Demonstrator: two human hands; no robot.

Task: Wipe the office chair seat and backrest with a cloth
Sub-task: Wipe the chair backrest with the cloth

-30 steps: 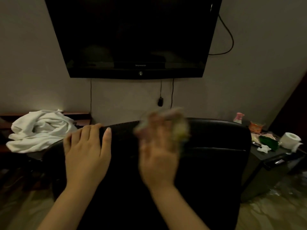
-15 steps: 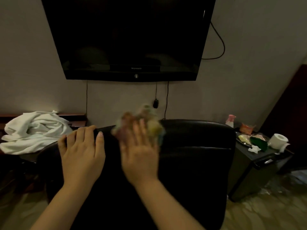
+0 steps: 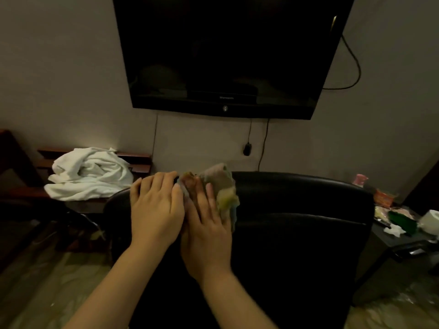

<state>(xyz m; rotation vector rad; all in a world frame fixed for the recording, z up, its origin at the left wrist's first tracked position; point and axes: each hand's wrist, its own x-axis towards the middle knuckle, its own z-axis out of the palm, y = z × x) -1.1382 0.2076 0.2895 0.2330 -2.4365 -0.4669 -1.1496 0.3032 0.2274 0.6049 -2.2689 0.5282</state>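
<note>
The black office chair backrest (image 3: pixel 297 210) fills the lower middle of the view, its top edge facing me. My right hand (image 3: pixel 206 233) presses a crumpled multicoloured cloth (image 3: pixel 223 191) flat against the backrest near its upper left part. My left hand (image 3: pixel 154 210) lies flat on the backrest with fingers spread, touching the right hand's side. The chair seat is hidden behind the backrest.
A wall-mounted black TV (image 3: pixel 228 55) hangs above the chair with cables below it. White towels (image 3: pixel 90 174) lie heaped on a wooden bench at the left. A dark side table (image 3: pixel 403 243) at the right holds a toilet roll (image 3: pixel 430 219), packets and tissue.
My right hand has swept the cloth leftward along the top of the backrest until it meets my left hand, which has stayed on the backrest.
</note>
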